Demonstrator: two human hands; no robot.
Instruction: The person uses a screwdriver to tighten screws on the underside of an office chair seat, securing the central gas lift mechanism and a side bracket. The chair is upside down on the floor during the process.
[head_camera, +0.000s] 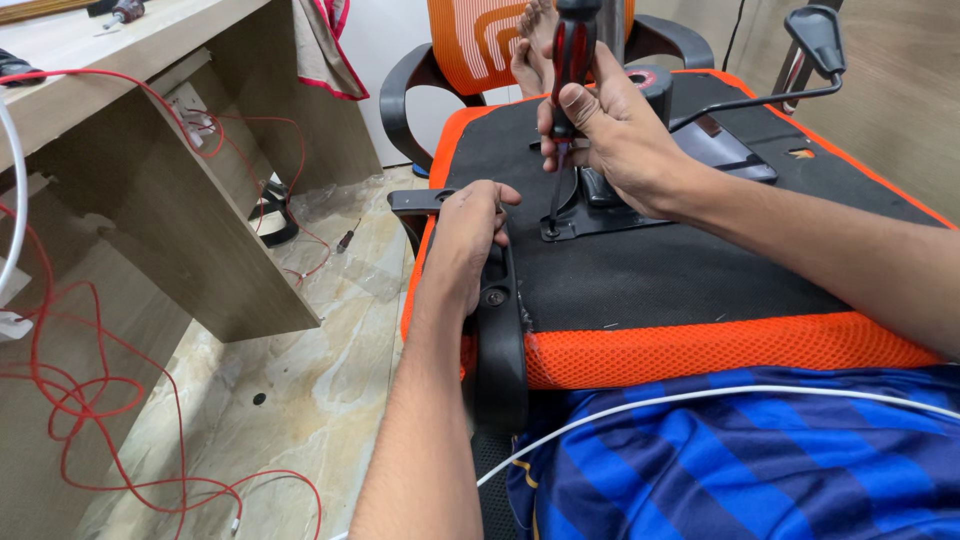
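An orange and black office chair seat (700, 345) lies upside down in front of me, its black underside facing up. My right hand (610, 125) grips a screwdriver with a red and black handle (572, 55), held upright with its tip on the black metal bracket (575, 215) near the seat's middle. My left hand (470, 235) clasps the black plastic armrest bracket (497, 340) at the seat's left edge, beside a bolt head.
A black lever with a paddle end (815, 35) sticks up at the far right. A wooden desk (150, 170) stands left, with red wires (70, 390) trailing over the marble floor. A small screwdriver (345, 240) lies on the floor. A second orange chair (480, 45) stands behind.
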